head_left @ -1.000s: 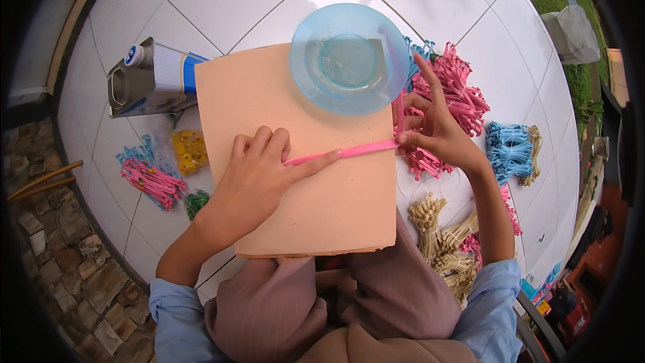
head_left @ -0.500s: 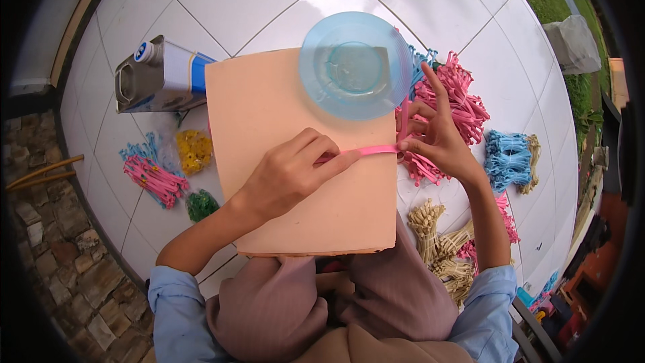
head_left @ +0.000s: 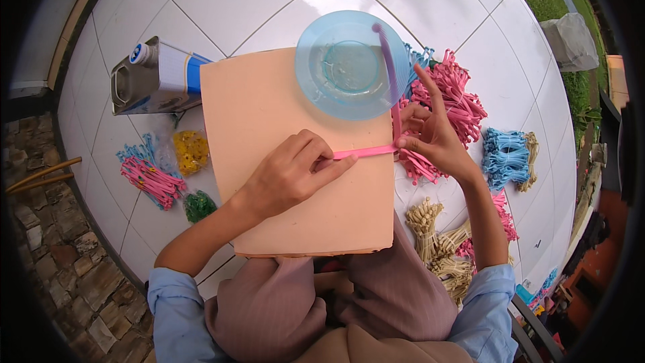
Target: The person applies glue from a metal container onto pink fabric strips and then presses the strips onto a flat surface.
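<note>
A thin pink strap (head_left: 366,152) runs across the peach-coloured board (head_left: 302,225) on my lap. Thumb and fingers of my left hand (head_left: 289,168) pinch its left part near the board's middle. At the board's right edge, my right hand (head_left: 437,134) pinches the strap between thumb and fingers, with one finger stretched upward. Beyond that pinch the strap bends up and crosses the translucent blue plate (head_left: 319,97), where it looks purple and ends in a round knob. The plate rests on the board's far right corner.
Bundles of pink straps (head_left: 457,94), blue straps (head_left: 507,158) and beige straps (head_left: 423,222) lie on the tiles to the right. On the left are a metal can (head_left: 158,77), a bag of yellow pieces (head_left: 190,151), a green bag (head_left: 199,206) and mixed straps (head_left: 151,181).
The strap's free end has swung up across the plate, with its knob now showing. Both hands stay nearly in place, still pinching the strap.
</note>
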Available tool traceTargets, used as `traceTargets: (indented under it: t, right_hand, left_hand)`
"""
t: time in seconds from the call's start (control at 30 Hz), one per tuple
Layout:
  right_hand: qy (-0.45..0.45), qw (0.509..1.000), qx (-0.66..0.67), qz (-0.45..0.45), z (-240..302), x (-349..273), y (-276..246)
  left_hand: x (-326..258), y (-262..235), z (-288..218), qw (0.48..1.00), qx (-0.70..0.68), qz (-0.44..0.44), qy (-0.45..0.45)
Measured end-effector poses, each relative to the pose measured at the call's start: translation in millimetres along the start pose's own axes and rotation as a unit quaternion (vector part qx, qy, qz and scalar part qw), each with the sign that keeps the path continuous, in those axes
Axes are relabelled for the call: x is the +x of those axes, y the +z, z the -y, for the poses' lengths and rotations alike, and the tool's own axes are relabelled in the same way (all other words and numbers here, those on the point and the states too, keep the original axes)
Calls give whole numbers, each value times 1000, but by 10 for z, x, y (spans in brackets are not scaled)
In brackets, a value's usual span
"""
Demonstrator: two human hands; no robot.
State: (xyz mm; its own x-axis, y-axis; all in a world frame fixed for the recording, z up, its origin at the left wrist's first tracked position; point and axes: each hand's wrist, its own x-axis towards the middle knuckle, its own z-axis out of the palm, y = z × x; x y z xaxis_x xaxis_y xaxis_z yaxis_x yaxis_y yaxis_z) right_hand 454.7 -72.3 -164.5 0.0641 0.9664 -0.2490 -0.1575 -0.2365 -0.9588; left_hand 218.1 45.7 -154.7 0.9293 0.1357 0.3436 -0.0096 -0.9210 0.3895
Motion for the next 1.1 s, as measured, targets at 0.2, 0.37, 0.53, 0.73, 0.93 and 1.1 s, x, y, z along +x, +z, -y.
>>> traceTargets:
  t: [0.2, 0.37, 0.53, 0.73, 0.93, 1.1]
  right_hand:
    - [-90, 986, -58, -129, -128, -35, 211]
    - [-232, 941, -82, -234, -232, 39, 445]
    - [-295, 866, -300, -270, -334, 40, 389]
    - [-289, 828, -409, -252, -171, 40, 417]
    - [-175, 752, -601, -205, 198, 138, 586]
    - [-202, 708, -655, -170, 307, 275, 593]
  left_hand:
    - [15, -33, -29, 1000, -19, -8, -19]
    - [11, -49, -28, 999, -35, 5, -22]
    - [-12, -26, -8, 999, -26, -4, -22]
    - [-14, -11, -27, 999, -41, -15, -30]
    - [6, -33, -10, 997, -68, -13, -38]
    - [28, -79, -13, 997, -70, 7, -41]
